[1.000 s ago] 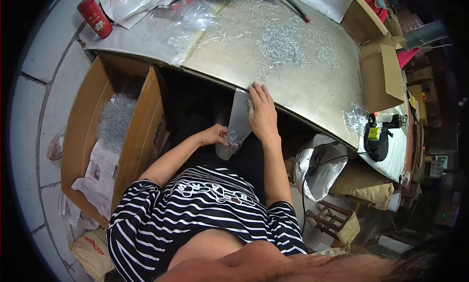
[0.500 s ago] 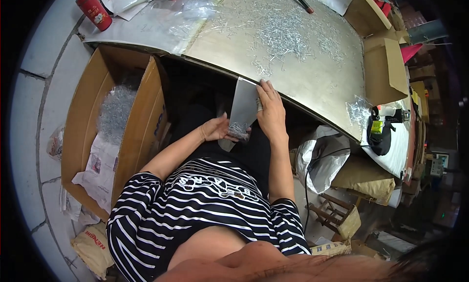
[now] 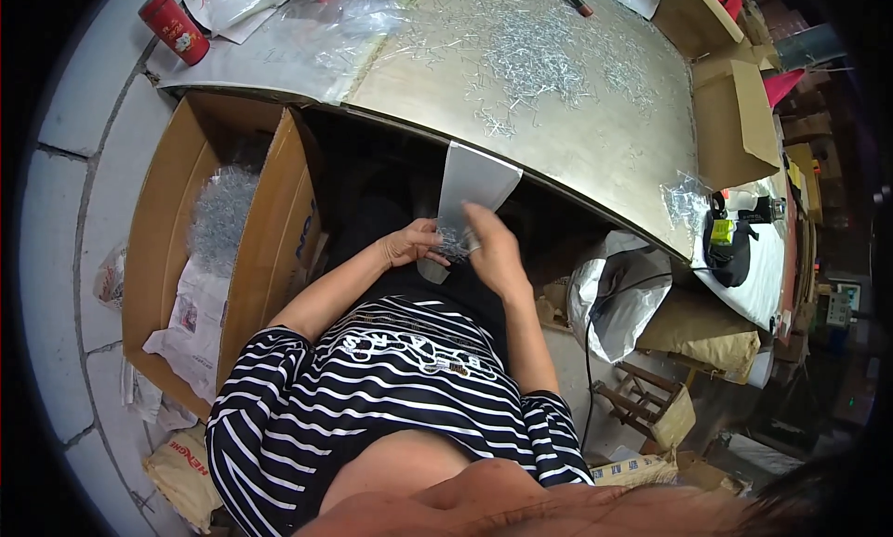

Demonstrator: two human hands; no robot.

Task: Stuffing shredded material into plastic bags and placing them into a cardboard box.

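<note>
A flat grey chute (image 3: 479, 172) slopes from the table edge down toward my lap. Small bent wire pieces (image 3: 452, 243) lie bunched at its lower end. My left hand (image 3: 409, 243) is curled beside that end, fingers bent around something I cannot make out. Just below it shows a pale, see-through flap (image 3: 433, 271). Over the chute's right side is my right hand (image 3: 495, 251), smeared by motion, its fingers bent toward the wire pieces. Many more of these wire pieces (image 3: 539, 67) are heaped on the table (image 3: 614, 170).
At my left stands a tall cardboard box (image 3: 262, 198) holding a wire-piece heap (image 3: 221, 212) and paper. A red can (image 3: 175, 27) stands at the far left. To my right are a white sack (image 3: 609, 304), a cable and a wooden stool (image 3: 642, 402).
My right hand has come down from the chute's upper edge near the table to its lower part. My left hand stays at the lower end.
</note>
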